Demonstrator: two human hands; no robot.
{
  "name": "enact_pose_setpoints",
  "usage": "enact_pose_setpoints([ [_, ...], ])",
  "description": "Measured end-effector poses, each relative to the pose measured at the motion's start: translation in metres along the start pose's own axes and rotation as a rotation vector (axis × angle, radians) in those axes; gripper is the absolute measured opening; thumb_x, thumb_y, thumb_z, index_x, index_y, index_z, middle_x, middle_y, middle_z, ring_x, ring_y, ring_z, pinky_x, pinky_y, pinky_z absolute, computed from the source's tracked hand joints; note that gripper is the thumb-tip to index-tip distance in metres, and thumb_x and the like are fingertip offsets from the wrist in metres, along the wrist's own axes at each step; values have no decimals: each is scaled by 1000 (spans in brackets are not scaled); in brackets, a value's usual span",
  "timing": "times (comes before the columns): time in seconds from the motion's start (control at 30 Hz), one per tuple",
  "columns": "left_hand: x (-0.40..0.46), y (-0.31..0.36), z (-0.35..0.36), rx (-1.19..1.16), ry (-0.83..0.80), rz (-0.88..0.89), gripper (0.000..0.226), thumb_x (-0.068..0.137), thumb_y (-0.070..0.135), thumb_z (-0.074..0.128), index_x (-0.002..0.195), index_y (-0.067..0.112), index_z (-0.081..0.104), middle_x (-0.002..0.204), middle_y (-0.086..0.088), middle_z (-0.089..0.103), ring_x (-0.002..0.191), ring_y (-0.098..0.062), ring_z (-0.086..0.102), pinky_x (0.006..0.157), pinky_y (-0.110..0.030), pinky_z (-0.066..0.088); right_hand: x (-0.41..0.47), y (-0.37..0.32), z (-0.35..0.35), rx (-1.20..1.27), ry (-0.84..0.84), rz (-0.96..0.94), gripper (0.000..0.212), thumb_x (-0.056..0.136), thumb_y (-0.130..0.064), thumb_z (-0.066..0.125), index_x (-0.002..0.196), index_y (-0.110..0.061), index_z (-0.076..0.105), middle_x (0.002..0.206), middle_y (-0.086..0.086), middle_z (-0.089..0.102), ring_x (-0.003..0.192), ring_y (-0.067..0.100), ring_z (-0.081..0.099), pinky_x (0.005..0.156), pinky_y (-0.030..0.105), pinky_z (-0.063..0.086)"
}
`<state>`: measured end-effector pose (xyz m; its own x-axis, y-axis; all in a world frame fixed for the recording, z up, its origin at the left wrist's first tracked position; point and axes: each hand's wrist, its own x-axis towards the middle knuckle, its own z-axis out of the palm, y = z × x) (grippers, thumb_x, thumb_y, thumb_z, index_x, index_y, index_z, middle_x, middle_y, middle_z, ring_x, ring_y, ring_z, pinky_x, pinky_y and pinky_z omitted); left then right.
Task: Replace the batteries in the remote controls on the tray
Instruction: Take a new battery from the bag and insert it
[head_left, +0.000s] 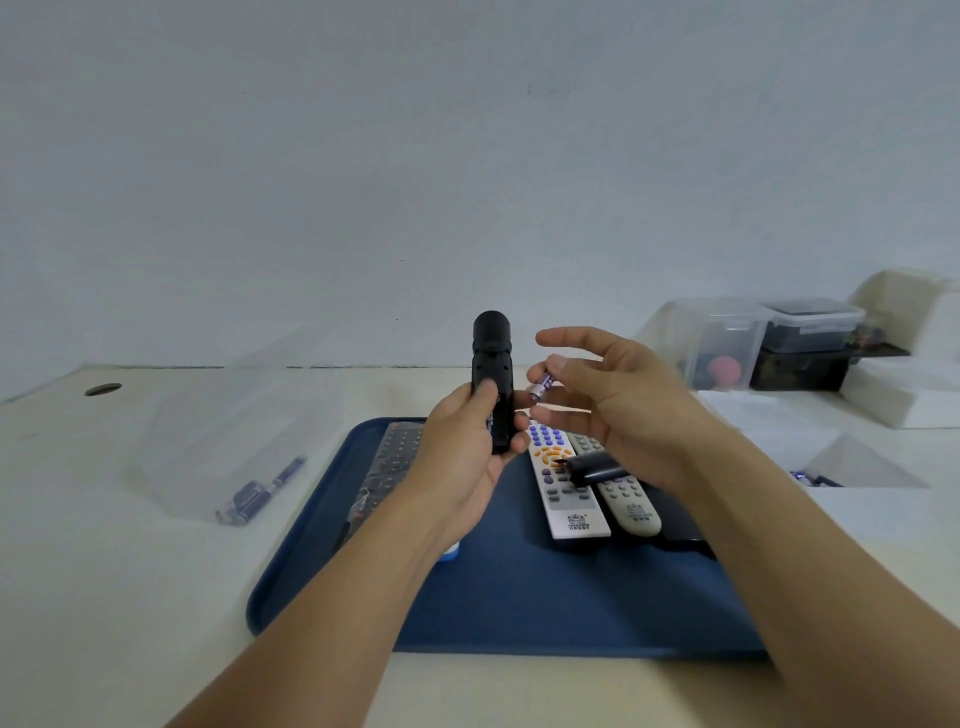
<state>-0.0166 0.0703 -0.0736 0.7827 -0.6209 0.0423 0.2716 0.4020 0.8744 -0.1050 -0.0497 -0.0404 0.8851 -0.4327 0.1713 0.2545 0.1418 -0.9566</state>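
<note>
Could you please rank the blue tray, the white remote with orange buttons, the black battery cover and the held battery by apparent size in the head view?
1. blue tray
2. white remote
3. black battery cover
4. battery, smallest though raised nearer the camera.

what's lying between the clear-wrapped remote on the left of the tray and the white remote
In the head view, bare blue tray in front; farther back, the left hand holding the black remote above it hides that stretch.
</note>
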Motion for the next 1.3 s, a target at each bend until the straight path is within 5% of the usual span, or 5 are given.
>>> enact_pose_setpoints([
  [0.23, 4, -4, -4, 213, -4, 192, 29, 111, 16, 35, 123, 4, 58, 100, -9, 74, 74, -14, 68, 75, -28, 57, -2, 3, 9, -356, 116, -111, 22, 87, -7, 74, 107, -5, 65, 75, 14, 75, 53, 19, 65, 57, 25, 57],
  [0.43, 0, -1, -1, -70, -37, 79, 29, 112, 24, 34, 135, 18, 50, 127, -16, 66, 113, -30, 69, 83, -37, 62, -2, 11, 14, -437, 122, -211, 14, 76, 0, 83, 88, 1, 75, 75, 18, 75, 67, 24, 74, 71, 32, 63],
  [0.6, 0, 3, 0, -215, -82, 40, 28, 111, 11, 32, 138, 13, 42, 122, -18, 65, 90, -22, 76, 71, -30, 62, 0, 26, 26, -767, 169, -459, 10, 81, -5, 79, 81, -14, 81, 62, -13, 69, 55, 4, 64, 57, 16, 52],
  [0.77, 2, -1, -3, -134, -86, 77, 25, 110, 7, 36, 130, 17, 46, 117, -12, 69, 86, -15, 74, 75, -28, 60, 2, 31, 27, -1074, 66, -576, 17, 89, -4, 66, 91, -13, 81, 87, 7, 70, 74, 21, 65, 70, 41, 55],
  [1.3, -8, 0, 0, -1, -204, 44, 33, 111, 10, 33, 138, 14, 51, 129, -18, 62, 111, -24, 70, 89, -39, 61, 13, 32, 0, -510, 151, -241, 20, 73, -22, 88, 87, -16, 75, 69, -3, 54, 51, 5, 47, 51, 18, 42],
])
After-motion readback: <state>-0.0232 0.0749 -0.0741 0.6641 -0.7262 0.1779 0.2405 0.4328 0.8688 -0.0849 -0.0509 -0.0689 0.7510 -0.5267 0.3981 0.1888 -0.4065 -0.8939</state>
